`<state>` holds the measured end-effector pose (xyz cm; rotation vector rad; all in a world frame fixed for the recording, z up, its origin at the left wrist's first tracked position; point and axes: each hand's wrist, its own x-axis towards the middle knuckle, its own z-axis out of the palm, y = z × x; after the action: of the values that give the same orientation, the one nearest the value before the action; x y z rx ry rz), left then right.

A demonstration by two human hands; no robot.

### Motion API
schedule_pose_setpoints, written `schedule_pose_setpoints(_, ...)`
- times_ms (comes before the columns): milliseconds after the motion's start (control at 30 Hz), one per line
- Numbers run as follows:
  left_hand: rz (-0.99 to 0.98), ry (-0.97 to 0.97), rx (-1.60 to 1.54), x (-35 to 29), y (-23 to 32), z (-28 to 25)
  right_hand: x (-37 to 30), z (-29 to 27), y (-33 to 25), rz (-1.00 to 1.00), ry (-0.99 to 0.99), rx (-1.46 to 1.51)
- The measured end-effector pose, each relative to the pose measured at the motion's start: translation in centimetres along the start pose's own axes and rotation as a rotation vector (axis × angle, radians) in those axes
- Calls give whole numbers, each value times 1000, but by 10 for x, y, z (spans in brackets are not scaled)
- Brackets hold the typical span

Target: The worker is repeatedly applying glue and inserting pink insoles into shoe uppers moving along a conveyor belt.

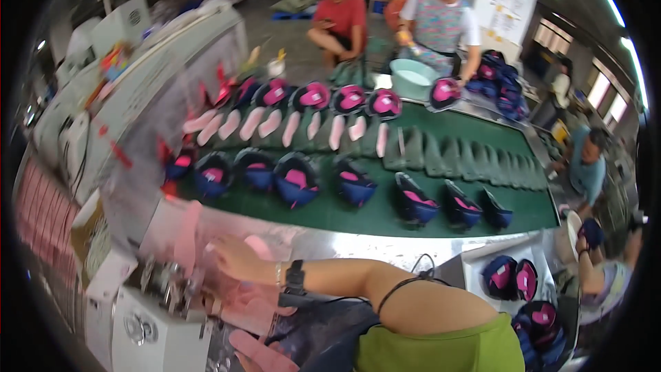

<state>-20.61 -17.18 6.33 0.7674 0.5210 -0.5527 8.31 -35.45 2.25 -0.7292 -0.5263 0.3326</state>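
My right arm, with a black watch at the wrist, crosses from the lower right. My right hand (239,259) is beside an upright pink insole (186,240) at the metal machine (162,286); blur hides whether its fingers grip anything. Another pink insole (259,247) shows just behind this hand. At the bottom edge, my left hand (246,364) is mostly cut off and holds a pink insole (263,353). Several more pink insoles (255,306) lie in a loose pile between my hands.
Ahead runs a green conveyor belt (317,215) with rows of navy-and-pink shoe uppers (297,178), pink insoles and dark green shoe-shaped pieces (413,149). A white box (475,269) with uppers stands right. Across the belt, one person sits and another stands by a pale basin (413,81).
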Motion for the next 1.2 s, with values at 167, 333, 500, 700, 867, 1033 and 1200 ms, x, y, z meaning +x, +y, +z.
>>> schedule_pose_setpoints(167,45,55,157,8,13,19,22,51,12,-88,405,-1431)
schedule_pose_setpoints(333,144,61,191,4,22,21,56,79,30,299,444,-1223)
schedule_pose_setpoints(500,201,212,471,-4,26,23,93,71,49,308,600,-1027)
schedule_pose_setpoints(700,302,186,452,-3,19,40,44,9,-36,105,756,-778)
schedule_pose_setpoints(867,805,273,1320,5,11,43,-94,-110,-209,-173,1048,-794)
schedule_pose_setpoints(1033,1157,765,2070,12,1,62,-280,-193,-348,-178,1727,-1596)
schedule_pose_setpoints(1200,454,154,918,5,6,90,-389,-251,-401,64,1761,-1805)
